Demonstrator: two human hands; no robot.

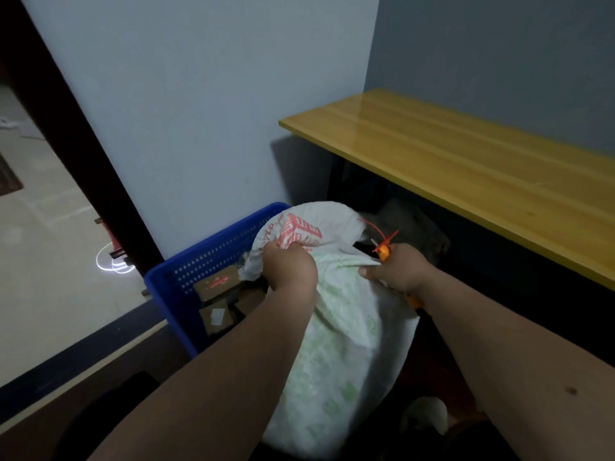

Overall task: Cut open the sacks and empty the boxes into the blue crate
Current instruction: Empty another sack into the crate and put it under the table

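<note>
A white woven sack (346, 327) with red and green print lies tilted over the near right side of the blue crate (186, 281). My left hand (291, 269) grips the sack's bunched cloth near its printed end. My right hand (397, 271) pinches a fold of the sack and also holds an orange-handled cutter (384, 251), whose tip pokes out above the knuckles. A red tie (372, 226) hangs at the sack's far end. Several brown cardboard boxes (218, 294) lie inside the crate.
A yellow wooden bench (466, 171) runs along the right wall above dark space. The crate stands against a pale wall (199, 128). A dark door frame (83, 161) and a lit tiled floor (50, 261) lie to the left.
</note>
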